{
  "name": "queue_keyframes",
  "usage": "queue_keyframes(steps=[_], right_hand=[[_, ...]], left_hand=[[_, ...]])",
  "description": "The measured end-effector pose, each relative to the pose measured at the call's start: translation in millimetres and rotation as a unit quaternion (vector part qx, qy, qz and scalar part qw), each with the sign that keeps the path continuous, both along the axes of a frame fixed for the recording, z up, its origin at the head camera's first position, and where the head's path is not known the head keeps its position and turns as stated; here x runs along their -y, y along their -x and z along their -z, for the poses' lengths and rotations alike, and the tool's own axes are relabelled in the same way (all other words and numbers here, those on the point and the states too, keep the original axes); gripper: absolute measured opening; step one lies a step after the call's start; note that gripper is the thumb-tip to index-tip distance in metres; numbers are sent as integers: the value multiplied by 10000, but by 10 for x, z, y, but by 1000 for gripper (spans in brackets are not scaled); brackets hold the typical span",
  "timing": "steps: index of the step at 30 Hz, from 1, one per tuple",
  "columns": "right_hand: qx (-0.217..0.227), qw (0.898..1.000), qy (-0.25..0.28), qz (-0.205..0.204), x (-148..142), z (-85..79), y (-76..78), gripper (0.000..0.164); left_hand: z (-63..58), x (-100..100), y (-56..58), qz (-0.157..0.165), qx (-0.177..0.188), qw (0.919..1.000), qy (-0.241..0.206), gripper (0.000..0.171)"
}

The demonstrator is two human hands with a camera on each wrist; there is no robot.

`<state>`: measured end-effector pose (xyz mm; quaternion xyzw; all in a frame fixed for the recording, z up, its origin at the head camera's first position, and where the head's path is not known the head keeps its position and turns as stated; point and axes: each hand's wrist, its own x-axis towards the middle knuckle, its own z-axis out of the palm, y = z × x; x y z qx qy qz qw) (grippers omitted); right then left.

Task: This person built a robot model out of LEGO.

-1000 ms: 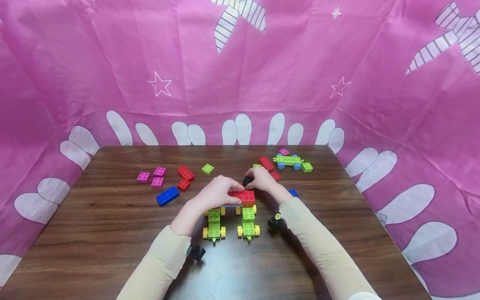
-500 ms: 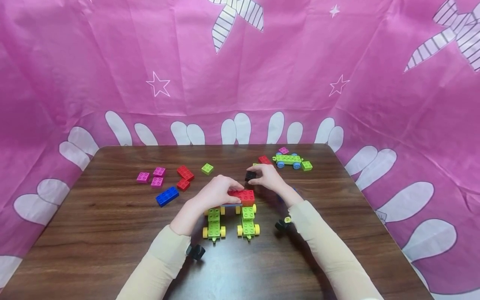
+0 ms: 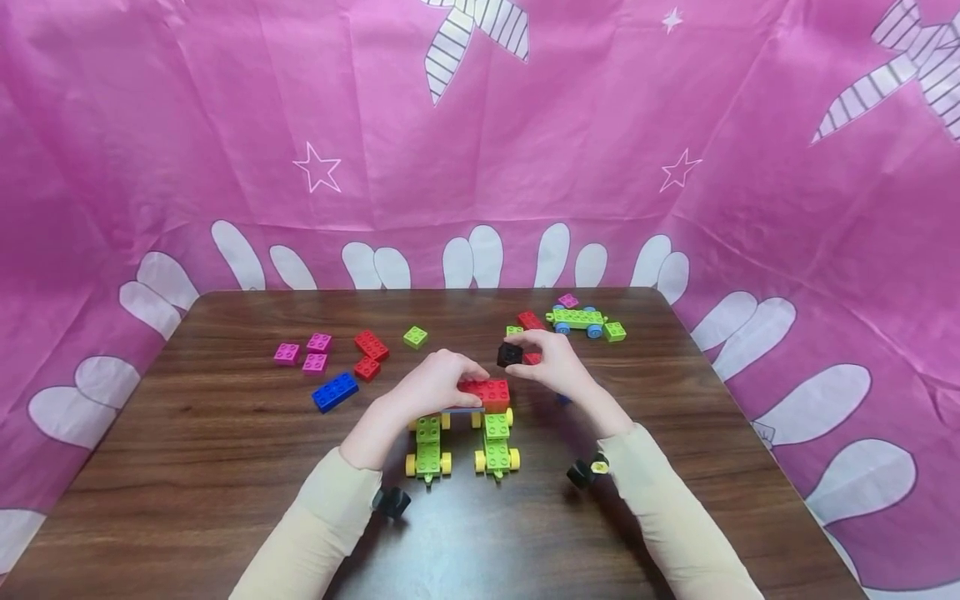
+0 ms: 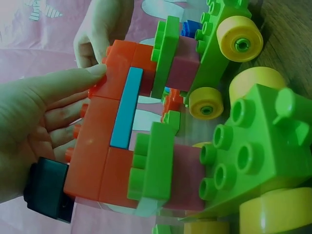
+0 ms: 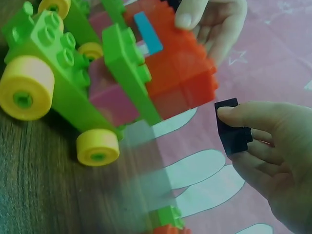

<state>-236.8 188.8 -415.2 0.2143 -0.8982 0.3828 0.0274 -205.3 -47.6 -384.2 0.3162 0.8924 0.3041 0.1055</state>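
My left hand [image 3: 438,383] grips the red bricks [image 3: 495,392] that bridge two green wheeled bases with yellow wheels. In the left wrist view its thumb lies along the red bricks, its fingers on their studded side. Pink bricks [image 4: 187,175] and green bricks [image 4: 153,165] stack between the bases and the red top, and a blue strip [image 4: 127,109] runs under it. A black brick [image 4: 48,190] sits at one end of the red bricks. My right hand [image 3: 551,362] pinches another black brick [image 5: 231,126] in the air, apart from the structure's other end.
Pink, red and green bricks and a blue brick [image 3: 334,392] lie at the left. Behind my right hand are red bricks [image 3: 529,320] and a green wheeled base [image 3: 576,319] with blue wheels. A green brick [image 3: 615,332] lies beside it.
My right hand has moved a little to the right, away from the structure, with the black brick between its fingers. The left hand keeps its place on the red bricks.
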Motion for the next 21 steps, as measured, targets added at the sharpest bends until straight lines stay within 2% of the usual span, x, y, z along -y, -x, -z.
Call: queue_keyframes(steps=[7,11,21], right_hand=[[-89,9995,252,-138,-51,-65,-148,41],[0,9988,359,-321,-80,-39,-201,39],[-259,9957,410,-790,-96,0,-277,37]], left_hand=[[2,-43,4,10,-69,9999,85,38],[13,-64,-2,-1,-90,9999,89,39],[20,-109,-2,-57,-189,9997,140,40]])
